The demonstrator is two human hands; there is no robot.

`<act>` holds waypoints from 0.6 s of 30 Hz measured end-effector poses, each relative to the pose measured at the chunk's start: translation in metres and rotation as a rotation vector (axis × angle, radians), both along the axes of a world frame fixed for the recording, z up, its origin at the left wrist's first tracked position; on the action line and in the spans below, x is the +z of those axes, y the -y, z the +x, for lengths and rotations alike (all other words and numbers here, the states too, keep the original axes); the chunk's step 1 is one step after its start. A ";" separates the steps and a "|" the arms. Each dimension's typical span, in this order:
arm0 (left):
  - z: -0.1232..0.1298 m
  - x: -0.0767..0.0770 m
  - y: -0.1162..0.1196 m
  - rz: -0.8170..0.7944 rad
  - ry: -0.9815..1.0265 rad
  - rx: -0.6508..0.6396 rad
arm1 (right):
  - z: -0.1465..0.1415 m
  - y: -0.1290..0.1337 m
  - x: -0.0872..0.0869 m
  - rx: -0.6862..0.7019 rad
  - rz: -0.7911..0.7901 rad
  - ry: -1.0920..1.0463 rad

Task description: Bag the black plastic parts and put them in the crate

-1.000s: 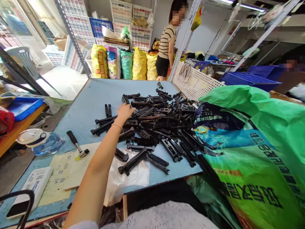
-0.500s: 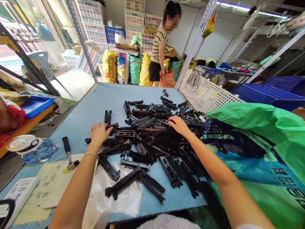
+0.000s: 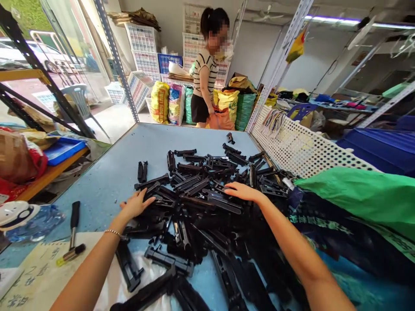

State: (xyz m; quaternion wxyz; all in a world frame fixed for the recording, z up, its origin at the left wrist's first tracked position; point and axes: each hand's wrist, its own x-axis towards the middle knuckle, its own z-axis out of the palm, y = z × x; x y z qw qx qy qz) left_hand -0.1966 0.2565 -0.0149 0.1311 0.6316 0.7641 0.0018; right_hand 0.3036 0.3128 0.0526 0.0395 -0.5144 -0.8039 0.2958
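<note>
Many long, black, slotted parts [image 3: 196, 185] with knobbed ends lie heaped across the blue tabletop [image 3: 126, 151]. At the left edge of the heap is my left hand [image 3: 134, 205], its fingers spread and touching or just above black parts. My right hand [image 3: 241, 191] rests on the right middle of the heap, with fingers stretched out over a slotted part. I cannot make out anything gripped in either hand. Nearer to me, a black part [image 3: 128, 263] lies on thin white plastic beside my left forearm.
Left of the heap lie a black-handled hammer [image 3: 74, 216], a paper with handwriting [image 3: 32, 263] and a clear plastic jug [image 3: 35, 220]. A green sack [image 3: 359, 188] lies on the right, below a white perforated panel [image 3: 298, 144]. Behind the table, another person [image 3: 204, 82] holds an orange sack [image 3: 222, 120].
My view has shifted, so the tabletop sits lower. Both hands stay near the heap, the left beside its left edge. The other person has turned slightly by the orange sack.
</note>
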 end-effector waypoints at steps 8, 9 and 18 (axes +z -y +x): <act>0.022 0.045 -0.080 0.173 -0.093 -0.052 | -0.005 -0.109 0.006 -0.041 0.173 0.087; 0.029 0.047 -0.100 0.199 -0.076 -0.059 | -0.012 -0.130 0.003 -0.072 0.211 0.135; 0.108 0.043 -0.288 0.228 -0.056 -0.247 | -0.051 -0.259 -0.040 -0.101 0.198 0.190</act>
